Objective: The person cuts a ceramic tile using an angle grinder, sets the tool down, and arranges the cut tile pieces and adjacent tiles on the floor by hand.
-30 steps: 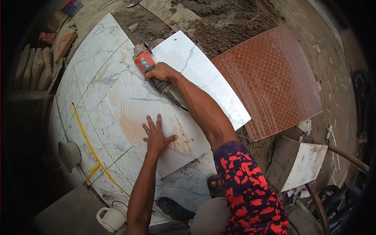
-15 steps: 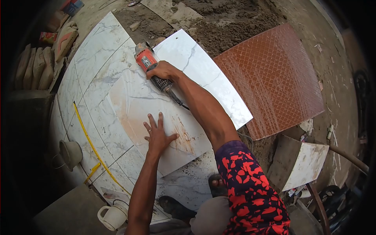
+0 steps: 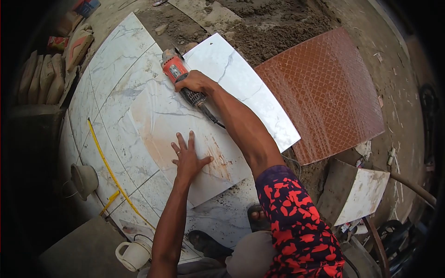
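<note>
My right hand point(image 3: 197, 82) is wrapped round the body of a red and black angle grinder point(image 3: 175, 68), its head at the far end of the tiles. A dark cord trails from the grinder under my right forearm. My left hand point(image 3: 187, 160) lies flat with spread fingers on a loose marble-patterned tile point(image 3: 171, 120), which has brownish stains on its surface. Beside that tile, on its right, lies a glossy white marble-patterned tile point(image 3: 250, 88). Beneath both is a floor of laid marble-patterned tiles point(image 3: 116, 92).
A yellow measuring tape point(image 3: 104, 160) lies on the left, near a grey bucket point(image 3: 84, 180) and a white jug point(image 3: 134, 255). Brown patterned tile point(image 3: 324, 92) lies right, with a box-like block point(image 3: 354, 194) below. Loose soil point(image 3: 278, 28) lies at the back. My feet stand on the tiles.
The grinder and my right hand sit very slightly further right in view; the whole scene has shifted a little too. My left hand keeps its place on the tile.
</note>
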Tool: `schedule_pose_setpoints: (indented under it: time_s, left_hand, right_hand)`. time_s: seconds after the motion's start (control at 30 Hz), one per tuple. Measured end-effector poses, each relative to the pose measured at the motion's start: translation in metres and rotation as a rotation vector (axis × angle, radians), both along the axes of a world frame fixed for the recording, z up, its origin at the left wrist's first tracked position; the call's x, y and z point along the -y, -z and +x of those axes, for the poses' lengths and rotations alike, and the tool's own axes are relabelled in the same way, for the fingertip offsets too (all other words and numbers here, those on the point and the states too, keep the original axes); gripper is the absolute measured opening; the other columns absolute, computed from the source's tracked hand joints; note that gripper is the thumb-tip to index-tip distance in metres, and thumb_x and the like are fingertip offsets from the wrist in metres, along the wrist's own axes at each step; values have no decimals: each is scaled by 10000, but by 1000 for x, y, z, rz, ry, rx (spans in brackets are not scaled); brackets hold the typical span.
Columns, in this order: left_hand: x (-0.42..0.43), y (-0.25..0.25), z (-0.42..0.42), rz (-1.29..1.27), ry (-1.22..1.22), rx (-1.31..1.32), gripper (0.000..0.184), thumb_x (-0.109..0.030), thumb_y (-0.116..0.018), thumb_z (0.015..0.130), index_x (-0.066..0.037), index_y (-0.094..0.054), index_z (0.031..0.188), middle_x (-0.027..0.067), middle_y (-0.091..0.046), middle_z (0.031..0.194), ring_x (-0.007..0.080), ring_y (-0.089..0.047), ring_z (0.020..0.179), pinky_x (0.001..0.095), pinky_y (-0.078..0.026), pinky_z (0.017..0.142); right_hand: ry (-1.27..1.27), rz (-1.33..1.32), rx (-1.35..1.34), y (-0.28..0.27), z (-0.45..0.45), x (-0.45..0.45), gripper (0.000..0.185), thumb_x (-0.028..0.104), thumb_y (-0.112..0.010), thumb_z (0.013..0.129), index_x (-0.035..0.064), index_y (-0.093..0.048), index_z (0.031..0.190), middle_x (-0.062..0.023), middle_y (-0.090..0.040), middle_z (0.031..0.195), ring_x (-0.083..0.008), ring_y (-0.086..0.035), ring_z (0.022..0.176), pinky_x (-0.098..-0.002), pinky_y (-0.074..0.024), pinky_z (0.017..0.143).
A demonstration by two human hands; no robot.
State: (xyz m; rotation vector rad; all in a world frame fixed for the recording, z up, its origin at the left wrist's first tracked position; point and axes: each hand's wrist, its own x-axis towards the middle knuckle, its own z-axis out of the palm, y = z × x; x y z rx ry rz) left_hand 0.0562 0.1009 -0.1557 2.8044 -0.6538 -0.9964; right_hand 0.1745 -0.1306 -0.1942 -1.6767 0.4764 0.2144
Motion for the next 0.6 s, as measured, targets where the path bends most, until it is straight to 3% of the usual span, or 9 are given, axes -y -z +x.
schedule_pose_setpoints:
  time_s: [0.4,0.47,0.6]
  left_hand:
    - [-3,5,1,7,10,-3,1126,-407,-852,671,-150,-182,1538,277,33,1571,615,-13,1383,835,-296,885]
    - [-4,9,1,4,-8,18,1202,-428,-886,604,-183,-174,1540,248,27,1585,598,-31,1394,822,-295,909]
    - [-3,6,1,1,-9,18,1199,-428,-885,605,-182,-176,1540,246,27,1586,597,-32,1395,821,-298,908]
  right_hand:
    - [9,-9,-10,-3,-4,-1,583,375,-774,573,-115,-676,873,-183,-677,852,-259,-639,713,-347,-490,641]
    - [-15,26,-62,-7,-5,0,639,397,-787,536,-97,-685,929,-208,-682,966,-303,-647,850,-343,-498,747]
    - [-5,36,-62,-6,-6,0,636,394,-789,538,-98,-685,926,-206,-682,960,-300,-645,844,-344,-498,745]
